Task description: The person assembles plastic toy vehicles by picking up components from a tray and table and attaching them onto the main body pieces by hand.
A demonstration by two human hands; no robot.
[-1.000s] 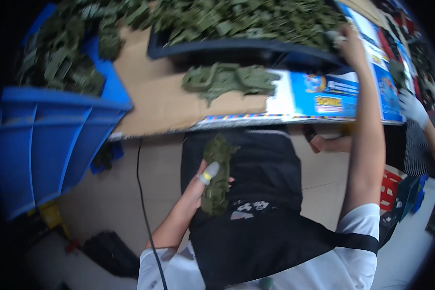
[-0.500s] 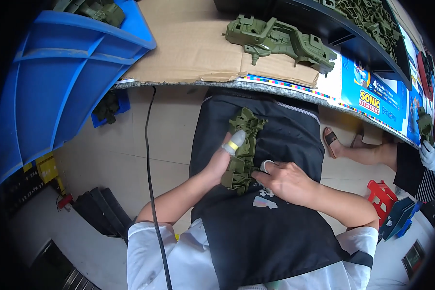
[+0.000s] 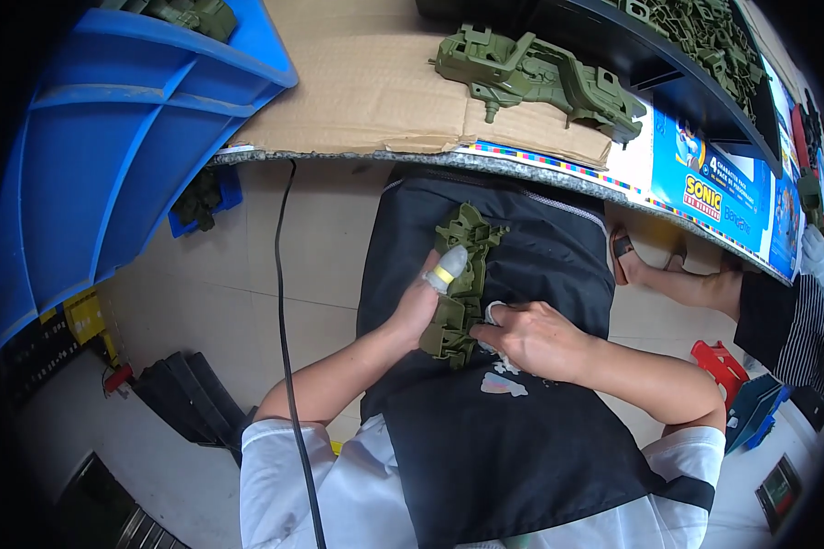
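Fingers of right hand [image 3: 533, 337] hidden behind green plastic part [image 3: 460, 284]

You sit at a speckled stone-edged workbench [image 3: 558, 169] covered with flat brown cardboard [image 3: 375, 87]. A large blue plastic bin [image 3: 110, 156] stands left. Below lies pale beige tiled floor [image 3: 229, 302], crossed by a thin black cable [image 3: 284, 302].

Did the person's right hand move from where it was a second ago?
Yes. The right hand came down from the far edge of the cardboard-covered table to the lap, and now rests against the green plastic part beside the left hand.
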